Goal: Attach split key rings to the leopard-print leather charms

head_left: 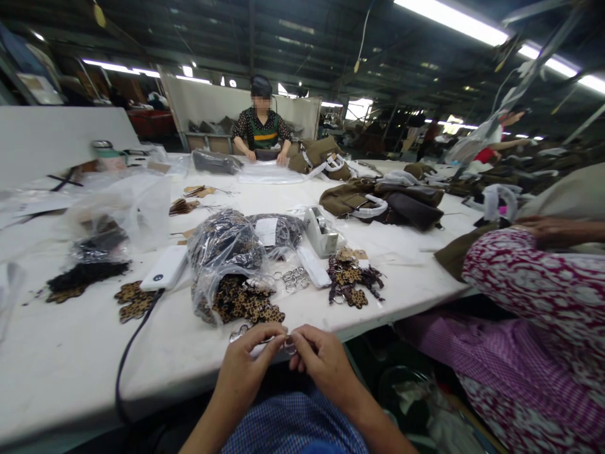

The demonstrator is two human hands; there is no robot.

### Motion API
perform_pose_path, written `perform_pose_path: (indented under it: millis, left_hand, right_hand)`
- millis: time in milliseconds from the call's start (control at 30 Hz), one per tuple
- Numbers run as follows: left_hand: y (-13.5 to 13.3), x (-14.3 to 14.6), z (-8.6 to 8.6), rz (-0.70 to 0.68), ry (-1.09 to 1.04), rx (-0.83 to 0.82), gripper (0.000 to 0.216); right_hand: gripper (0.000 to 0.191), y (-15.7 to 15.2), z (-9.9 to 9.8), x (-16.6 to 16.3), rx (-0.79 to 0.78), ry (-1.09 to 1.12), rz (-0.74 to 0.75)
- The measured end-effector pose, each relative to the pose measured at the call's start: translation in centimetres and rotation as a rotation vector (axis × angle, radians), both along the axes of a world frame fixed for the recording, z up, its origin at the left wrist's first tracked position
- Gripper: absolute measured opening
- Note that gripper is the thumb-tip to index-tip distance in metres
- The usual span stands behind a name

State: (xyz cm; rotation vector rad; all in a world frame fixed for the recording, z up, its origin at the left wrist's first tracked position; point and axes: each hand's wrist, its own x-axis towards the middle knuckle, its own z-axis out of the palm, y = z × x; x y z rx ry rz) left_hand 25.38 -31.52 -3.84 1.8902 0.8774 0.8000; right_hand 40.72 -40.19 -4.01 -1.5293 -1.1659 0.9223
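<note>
My left hand (pixel 248 366) and my right hand (pixel 319 356) meet at the near edge of the white table (pixel 70 359), fingers pinched together on a small metal key ring (pixel 287 343). Just beyond them lies an open plastic bag (pixel 222 277) spilling leopard-print flower-shaped pieces (pixel 246 306). Loose metal rings (pixel 293 277) lie behind the bag. A pile of finished leopard-print charms (pixel 352 280) sits to the right.
A white power bank (pixel 165 268) with a dark cable lies at left, near more leopard pieces (pixel 135 299). A person in a patterned sleeve (pixel 534 284) sits close on my right. Brown bags (pixel 382 202) lie further back. Another person (pixel 261 129) works at the far side.
</note>
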Motion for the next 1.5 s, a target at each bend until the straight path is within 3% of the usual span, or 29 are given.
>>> perform_pose_path:
  millis: [100,233,533,767,1067,1500]
  left_hand:
    - [-0.2,-0.2,-0.2,0.059,-0.076,0.069,0.02]
    - [-0.9,-0.2,-0.6,0.037,-0.073,0.126,0.017]
    - [-1.3,0.3,-1.8,0.068,-0.106,0.184,0.013]
    - [-0.7,0.5,-1.5,0.004,-0.102,0.096,0.013]
    - [-0.4,0.5,-1.1,-0.032,-0.115,0.131,0.011]
    - [-0.4,1.6,-0.7,0.122,-0.112,0.056,0.017]
  right_hand:
    - [0.033,0.2,-0.2,-0.1,0.006,0.074,-0.105]
    - [0.038,0.5,-0.4,-0.3,0.011,0.126,-0.204]
    - [0.047,0.5,-0.6,-1.8,-0.009,0.352,-0.227]
    - [0.047,0.4,-1.0,-1.9,-0.049,0.62,-0.261]
    - [0.048,0.2,-0.7,-1.8,-0.055,0.671,-0.255]
    - [0.048,-0.1,-1.3,-2.6,0.113,0.397,-0.264]
